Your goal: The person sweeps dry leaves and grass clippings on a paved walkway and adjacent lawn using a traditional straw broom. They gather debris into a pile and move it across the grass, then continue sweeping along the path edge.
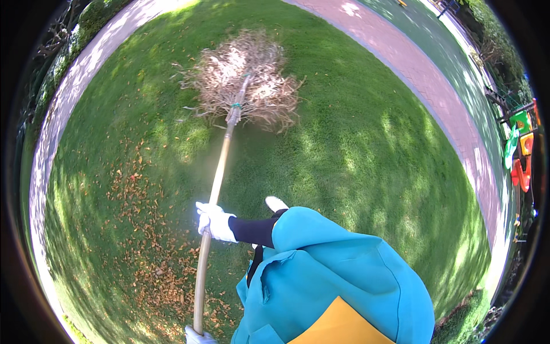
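Note:
A large besom broom (222, 163) with a long pale bamboo handle reaches away from me over the grass. Its wide, dry twig head (246, 69) is spread on or just above the lawn at the far side, bound with a green tie. My right hand (215, 222), in a white glove with a black sleeve behind it, is closed around the middle of the handle. At the lower edge, my left hand (199, 336), also white-gloved, grips the handle near its end; part of it is cut off. Fallen brown leaves (166, 281) lie scattered left of the handle.
Green lawn (344, 155) surrounds me. A pale path (48, 137) curves along the left, and a reddish paved path (424, 80) along the right. Beyond that stands colourful play equipment (520, 149). A light-coloured shoe (276, 203) shows beside my blue clothing.

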